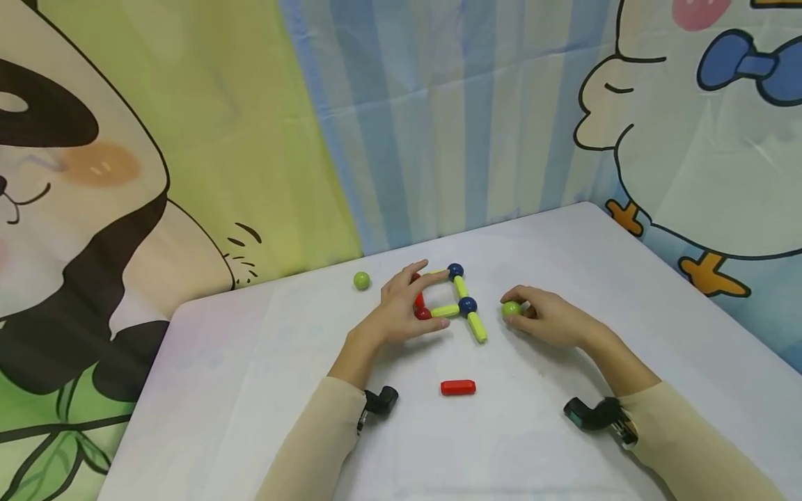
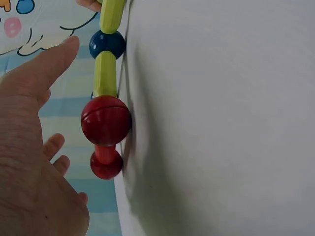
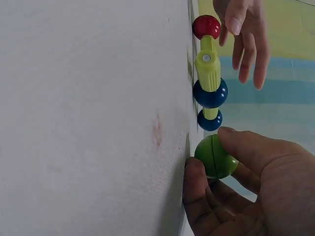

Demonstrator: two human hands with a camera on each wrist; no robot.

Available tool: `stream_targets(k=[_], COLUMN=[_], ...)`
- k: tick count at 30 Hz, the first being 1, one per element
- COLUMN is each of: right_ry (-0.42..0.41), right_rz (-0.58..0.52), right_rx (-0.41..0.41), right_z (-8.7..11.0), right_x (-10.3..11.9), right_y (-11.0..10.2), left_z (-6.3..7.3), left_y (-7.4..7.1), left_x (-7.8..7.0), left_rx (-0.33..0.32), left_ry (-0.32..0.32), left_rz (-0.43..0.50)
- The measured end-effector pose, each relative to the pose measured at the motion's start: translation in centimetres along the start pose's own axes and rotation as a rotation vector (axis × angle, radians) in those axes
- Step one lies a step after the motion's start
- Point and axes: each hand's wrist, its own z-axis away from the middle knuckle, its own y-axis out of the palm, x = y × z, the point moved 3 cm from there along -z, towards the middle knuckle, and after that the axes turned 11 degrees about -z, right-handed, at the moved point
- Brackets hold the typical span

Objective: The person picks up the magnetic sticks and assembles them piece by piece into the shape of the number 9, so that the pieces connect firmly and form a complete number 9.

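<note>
On the table lies a square frame of magnetic rods and balls. A red ball, a dark blue ball and another blue ball mark its corners, and a second small red ball shows in the left wrist view. Yellow-green rods and a red rod join them; one more yellow-green rod sticks out toward the front. My left hand hovers over the frame's left side, fingers spread. To the right of the frame, my right hand pinches a green ball between thumb and fingers, low at the tabletop.
A loose red rod lies in front of the frame. Another green ball sits behind my left hand, near the table's back edge. The white table meets a curtain printed with cartoon figures at the back.
</note>
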Motion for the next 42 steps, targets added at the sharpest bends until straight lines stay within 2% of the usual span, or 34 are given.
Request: stream_targets(k=[6,10,15,19,25,35,42], right_ry=[0.005,-0.022,-0.072,-0.114,-0.100,-0.127,-0.195], right_rz=[-0.015,-0.029,-0.039,-0.031,-0.021,-0.026,-0.055], right_rx=[0.017,0.041,0.061,0.071,0.086,0.110,0.149], right_z=[0.5,0.9,1.3,1.5,1.7,1.8,1.9], right_x=[0.1,0.2,0.3,0.5,0.6,0.8,1.4], right_y=[0.2,0.4,0.6,0.7,0.7,1.0,1.5], left_z=[-1.5,-2.1,-2.1,-2.0,-2.2,-2.6,-2.7], left_y=[0.3,0.7,1.4,1.9,2.1,2.4,2.5], left_x=[-1.3,-2.4,-3.7,-4.4,-5.1,-6.0,-5.8], left_rx=[0.024,0.049,0.073,0.067,0.082,0.148,0.168], left_ry=[0.091,0.128,0.190,0.242,0.272,0.264,0.260], left_rz=[-0.127,-0.165,-0.206,-0.272,-0.351,-0.343,-0.263])
